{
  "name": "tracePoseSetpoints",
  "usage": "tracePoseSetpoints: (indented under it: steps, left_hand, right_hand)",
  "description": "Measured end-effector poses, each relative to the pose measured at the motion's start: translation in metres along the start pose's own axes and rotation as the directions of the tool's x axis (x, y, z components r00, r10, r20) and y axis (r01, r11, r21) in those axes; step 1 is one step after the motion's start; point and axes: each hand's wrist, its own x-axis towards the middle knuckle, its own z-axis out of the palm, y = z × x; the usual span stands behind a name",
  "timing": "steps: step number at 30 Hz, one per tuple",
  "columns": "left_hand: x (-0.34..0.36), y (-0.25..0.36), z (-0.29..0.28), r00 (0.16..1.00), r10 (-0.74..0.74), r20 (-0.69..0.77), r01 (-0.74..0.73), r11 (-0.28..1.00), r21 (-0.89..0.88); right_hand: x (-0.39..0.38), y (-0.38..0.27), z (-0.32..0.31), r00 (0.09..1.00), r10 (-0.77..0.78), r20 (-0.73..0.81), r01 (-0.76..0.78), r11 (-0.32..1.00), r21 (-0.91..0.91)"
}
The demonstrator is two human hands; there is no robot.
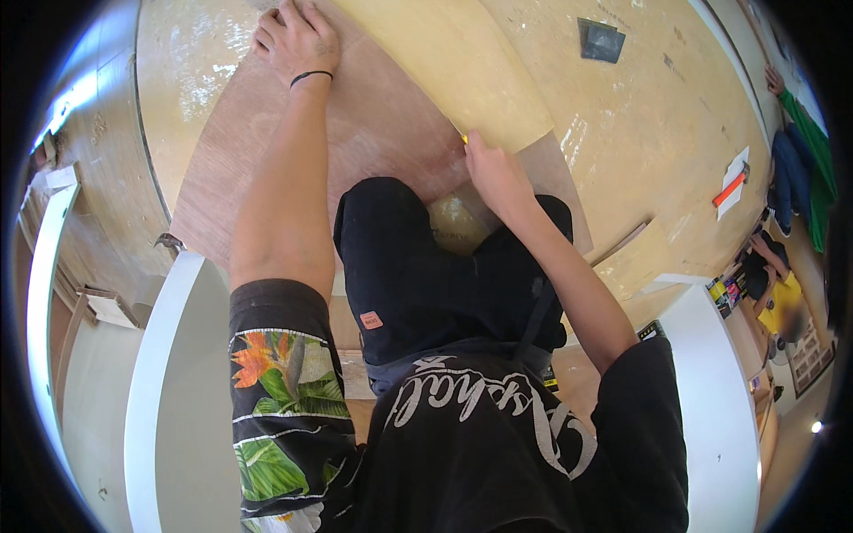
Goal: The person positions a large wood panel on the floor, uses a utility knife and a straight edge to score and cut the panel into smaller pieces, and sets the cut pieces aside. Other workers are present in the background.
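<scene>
White-lettered black shirt (pixel 462 484) fills the lower centre. Right hand (pixel 495 169), centre, grips one yellow tool (pixel 465 139); left hand (pixel 300 44), loosely spread, rests on one brown sheet (pixel 373 124), upper left. One tan sheet (pixel 471 71) adjoins it. One orange label (pixel 370 320) marks the trousers (pixel 426 293).

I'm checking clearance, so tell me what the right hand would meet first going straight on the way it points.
Just past the small yellow tool it holds, the right hand would likely meet the edge of the pale yellow sheet, beside the brown sheet; depth is unclear.
</scene>
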Motion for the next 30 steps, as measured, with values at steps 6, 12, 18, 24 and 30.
tracePoseSetpoints:
  steps: [6, 12, 18, 24, 30]
  left_hand:
    - [0.001, -0.002, 0.002, 1.000, -0.015, 0.018, 0.015, 1.000, 0.025]
    - [0.000, -0.003, 0.003, 1.000, -0.008, 0.019, 0.008, 1.000, 0.013]
    - [0.001, -0.002, 0.003, 1.000, -0.015, 0.013, 0.016, 0.999, -0.039]
    - [-0.001, -0.005, 0.005, 1.000, -0.001, 0.025, 0.002, 1.000, -0.031]
    - [0.001, -0.012, 0.013, 1.000, -0.020, 0.021, 0.020, 1.000, 0.011]
  right_hand:
    - [-0.025, 0.017, 0.006, 0.998, 0.040, 0.048, -0.037, 0.998, -0.055]
    - [-0.040, 0.024, 0.007, 0.995, 0.067, 0.070, -0.062, 0.996, -0.071]
    - [-0.056, 0.030, 0.002, 0.981, 0.127, 0.147, -0.112, 0.988, -0.105]
    - [-0.063, 0.035, 0.004, 0.980, 0.138, 0.146, -0.122, 0.986, -0.117]
    - [-0.075, 0.040, 0.000, 0.967, 0.172, 0.189, -0.148, 0.979, -0.138]
